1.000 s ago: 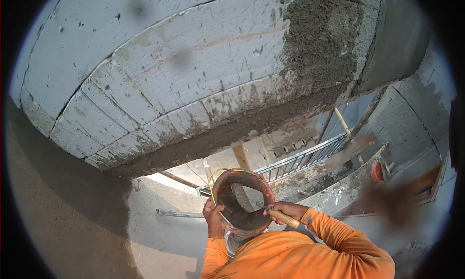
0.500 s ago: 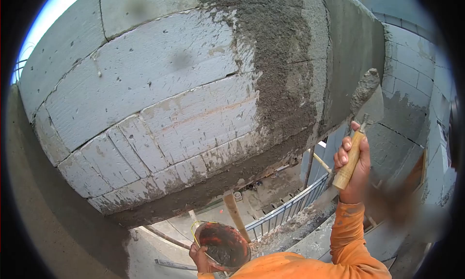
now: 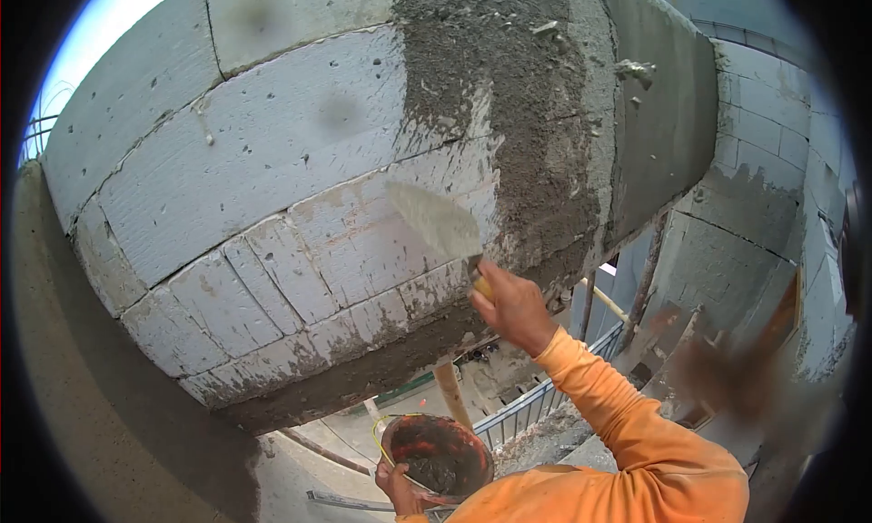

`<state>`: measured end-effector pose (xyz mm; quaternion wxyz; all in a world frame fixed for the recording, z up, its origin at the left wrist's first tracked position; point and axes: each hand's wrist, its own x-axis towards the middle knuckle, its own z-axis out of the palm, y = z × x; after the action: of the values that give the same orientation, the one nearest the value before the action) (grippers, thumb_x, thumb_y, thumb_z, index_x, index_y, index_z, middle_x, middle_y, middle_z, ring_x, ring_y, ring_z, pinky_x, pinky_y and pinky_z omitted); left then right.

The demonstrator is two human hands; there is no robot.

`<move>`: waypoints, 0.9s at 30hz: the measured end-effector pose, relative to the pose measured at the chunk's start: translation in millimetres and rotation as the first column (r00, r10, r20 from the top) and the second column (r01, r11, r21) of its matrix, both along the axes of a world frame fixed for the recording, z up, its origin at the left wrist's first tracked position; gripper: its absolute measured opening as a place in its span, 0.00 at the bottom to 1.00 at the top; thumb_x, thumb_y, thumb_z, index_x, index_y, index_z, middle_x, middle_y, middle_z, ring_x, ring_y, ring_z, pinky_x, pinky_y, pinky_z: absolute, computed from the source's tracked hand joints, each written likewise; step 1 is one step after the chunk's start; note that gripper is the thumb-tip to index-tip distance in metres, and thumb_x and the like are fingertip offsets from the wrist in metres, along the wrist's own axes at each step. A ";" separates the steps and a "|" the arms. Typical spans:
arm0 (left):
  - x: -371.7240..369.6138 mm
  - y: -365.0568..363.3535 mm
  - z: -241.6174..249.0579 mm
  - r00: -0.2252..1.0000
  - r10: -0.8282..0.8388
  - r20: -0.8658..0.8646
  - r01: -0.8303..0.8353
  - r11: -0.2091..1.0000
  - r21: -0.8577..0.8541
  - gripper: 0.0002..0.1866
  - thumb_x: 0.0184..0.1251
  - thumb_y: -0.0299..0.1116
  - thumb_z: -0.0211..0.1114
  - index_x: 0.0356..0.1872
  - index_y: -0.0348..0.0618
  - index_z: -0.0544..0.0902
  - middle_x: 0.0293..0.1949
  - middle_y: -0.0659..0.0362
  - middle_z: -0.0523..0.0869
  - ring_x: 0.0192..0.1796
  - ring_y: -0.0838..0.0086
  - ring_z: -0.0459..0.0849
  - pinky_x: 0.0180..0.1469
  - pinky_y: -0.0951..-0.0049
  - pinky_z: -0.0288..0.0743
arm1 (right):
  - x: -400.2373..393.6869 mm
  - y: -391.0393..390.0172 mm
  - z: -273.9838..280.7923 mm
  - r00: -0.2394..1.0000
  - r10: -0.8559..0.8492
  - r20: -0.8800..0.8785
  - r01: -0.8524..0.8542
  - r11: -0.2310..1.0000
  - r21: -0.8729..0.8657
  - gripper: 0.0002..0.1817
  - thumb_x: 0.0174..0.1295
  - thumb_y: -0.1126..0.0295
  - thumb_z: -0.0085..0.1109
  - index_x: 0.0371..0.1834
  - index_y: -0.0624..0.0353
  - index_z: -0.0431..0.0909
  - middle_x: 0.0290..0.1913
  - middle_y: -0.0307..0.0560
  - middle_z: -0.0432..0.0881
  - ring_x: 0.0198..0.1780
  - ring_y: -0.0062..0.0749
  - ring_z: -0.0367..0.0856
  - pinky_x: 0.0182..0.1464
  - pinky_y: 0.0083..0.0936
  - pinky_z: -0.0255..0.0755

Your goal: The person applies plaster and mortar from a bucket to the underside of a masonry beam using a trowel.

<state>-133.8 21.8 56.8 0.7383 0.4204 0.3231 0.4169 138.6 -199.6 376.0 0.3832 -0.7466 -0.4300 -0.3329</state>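
My right hand [image 3: 514,305] is closed round the wooden handle of a trowel [image 3: 434,219]. The trowel's blade, slightly blurred, points up and left in front of the pale block wall [image 3: 245,160]. Dark wet mortar [image 3: 545,160] covers a band of the wall to the right of the blade, and bits of mortar [image 3: 636,71] hang in the air before it. Low in the view, my left hand [image 3: 397,487] grips the rim of a bucket [image 3: 436,428] that is stained inside and has mortar at its bottom.
A blue metal railing [image 3: 536,405] runs below the wall, beside a wooden post [image 3: 451,391]. Another block wall [image 3: 763,123], partly mortared, stands at the right. A smooth grey concrete surface [image 3: 91,360] fills the left. Blurred spots mark the lens.
My right hand swung the trowel left across the wall, and the mortar on its blade has come off. Fresh mortar now covers more of the upper blocks. The bucket shifted slightly right in view.
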 end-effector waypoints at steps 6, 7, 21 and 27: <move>-29.5 -20.2 22.7 0.996 -0.056 0.068 0.066 0.985 -0.156 0.26 0.46 0.15 0.57 0.53 0.28 0.80 0.51 0.48 0.88 0.47 0.62 0.89 0.55 0.66 0.84 | -90.5 -71.0 -182.5 0.705 0.166 -0.690 -0.536 0.761 -0.364 0.21 0.66 0.60 0.69 0.55 0.57 0.74 0.42 0.61 0.87 0.41 0.65 0.87 0.43 0.56 0.80; -22.5 -26.2 41.1 0.999 -0.029 0.013 0.031 0.993 -0.111 0.24 0.47 0.15 0.58 0.51 0.30 0.80 0.49 0.50 0.88 0.46 0.63 0.88 0.55 0.67 0.84 | -89.3 -76.6 -191.0 0.698 0.185 -0.692 -0.549 0.759 -0.350 0.20 0.67 0.61 0.67 0.55 0.58 0.74 0.41 0.61 0.87 0.41 0.67 0.87 0.44 0.56 0.80; 37.0 -57.9 44.9 0.894 -0.321 -0.313 0.368 0.924 0.105 0.27 0.53 0.11 0.59 0.58 0.31 0.82 0.50 0.63 0.84 0.45 0.84 0.79 0.49 0.82 0.73 | -70.4 8.6 -370.5 0.834 0.194 -0.516 -0.551 0.336 -0.764 0.18 0.69 0.56 0.59 0.43 0.63 0.82 0.37 0.64 0.88 0.41 0.57 0.91 0.43 0.51 0.84; 64.3 -77.2 48.6 0.919 -0.302 -0.253 0.331 0.940 0.078 0.26 0.54 0.12 0.60 0.58 0.32 0.82 0.42 0.66 0.81 0.40 0.85 0.75 0.44 0.82 0.71 | -61.0 -16.5 -372.8 0.303 -0.017 -0.953 -0.944 0.132 -0.303 0.20 0.73 0.55 0.55 0.46 0.63 0.83 0.32 0.53 0.86 0.29 0.40 0.86 0.34 0.42 0.80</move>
<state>-69.5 -55.4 105.5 0.7257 0.5572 0.3110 0.2572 77.6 -216.2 3.2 0.1523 -0.6406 -0.5524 0.5112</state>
